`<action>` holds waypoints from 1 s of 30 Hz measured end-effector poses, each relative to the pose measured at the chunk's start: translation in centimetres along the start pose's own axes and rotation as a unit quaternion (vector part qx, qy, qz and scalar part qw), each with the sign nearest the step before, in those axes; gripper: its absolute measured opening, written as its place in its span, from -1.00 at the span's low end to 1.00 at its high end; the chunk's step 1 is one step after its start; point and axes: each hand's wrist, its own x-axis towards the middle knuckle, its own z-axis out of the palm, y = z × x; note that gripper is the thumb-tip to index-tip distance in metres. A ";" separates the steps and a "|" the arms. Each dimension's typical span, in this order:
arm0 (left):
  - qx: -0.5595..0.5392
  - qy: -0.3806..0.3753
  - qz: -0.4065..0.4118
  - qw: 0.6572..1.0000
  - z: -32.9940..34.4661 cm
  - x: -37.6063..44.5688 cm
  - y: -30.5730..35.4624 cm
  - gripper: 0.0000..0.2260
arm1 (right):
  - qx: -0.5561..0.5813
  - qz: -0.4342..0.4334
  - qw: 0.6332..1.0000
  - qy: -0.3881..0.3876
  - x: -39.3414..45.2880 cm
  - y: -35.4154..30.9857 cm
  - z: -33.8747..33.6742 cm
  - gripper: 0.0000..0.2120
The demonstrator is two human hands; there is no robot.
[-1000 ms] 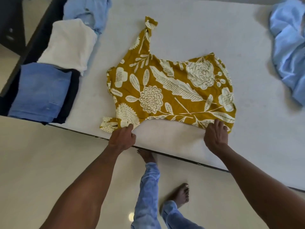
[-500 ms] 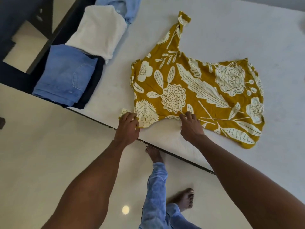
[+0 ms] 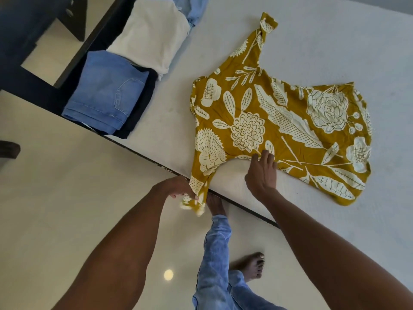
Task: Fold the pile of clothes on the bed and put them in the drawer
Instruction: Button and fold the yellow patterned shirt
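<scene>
- Far left, I see dark furniture (image 3: 20,41) standing on the pale floor (image 3: 67,198), at the frame's upper corner.
- Next along, at the bed's left end, folded blue jeans (image 3: 105,92) lie on a dark folded garment (image 3: 143,108); a folded white garment (image 3: 152,34) sits just behind them, and a light blue cloth (image 3: 196,7) peeks out beyond that at the top edge.
- My left hand (image 3: 176,189) is off the bed's edge, fingers curled, pinching the near strap of the mustard floral top (image 3: 279,113). The strap is drawn taut over the dark bed edge and its end hangs below my fingers.
- The mustard floral top lies spread flat on the white bed (image 3: 335,30), its other strap pointing away from me toward the far side, its hem toward the right.
- My right hand (image 3: 261,173) rests on the bed with fingers straight and close together, fingertips touching the top's near edge at the armhole curve, just right of the pulled strap. It holds nothing.
- Below, between my arms, I see my legs in light blue jeans (image 3: 214,253) and two bare feet on the floor, one foot touching the bed's base right under my left hand.
</scene>
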 end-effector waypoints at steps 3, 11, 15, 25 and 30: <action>-0.025 0.130 0.030 0.991 -0.5 0.2 1.7 -0.66 | 0.240 0.114 0.963 -0.055 -0.9 -3.5 0.2 -0.68; -0.161 0.290 0.082 0.940 -0.7 1.3 4.3 -0.84 | 0.451 0.194 0.851 -0.188 -0.3 -9.1 3.0 -0.64; -0.208 0.315 0.053 0.924 0.4 1.5 3.2 -0.86 | 0.481 0.267 0.805 -0.224 -2.0 -8.5 2.0 -0.78; 0.117 0.513 0.142 0.838 0.4 0.7 8.9 -0.58 | 0.130 0.042 0.988 -0.067 0.9 -2.5 -4.7 -0.67; 0.248 0.416 0.219 0.847 -2.0 2.4 15.1 -0.77 | 0.095 0.121 0.985 -0.078 5.9 5.6 -5.5 -0.67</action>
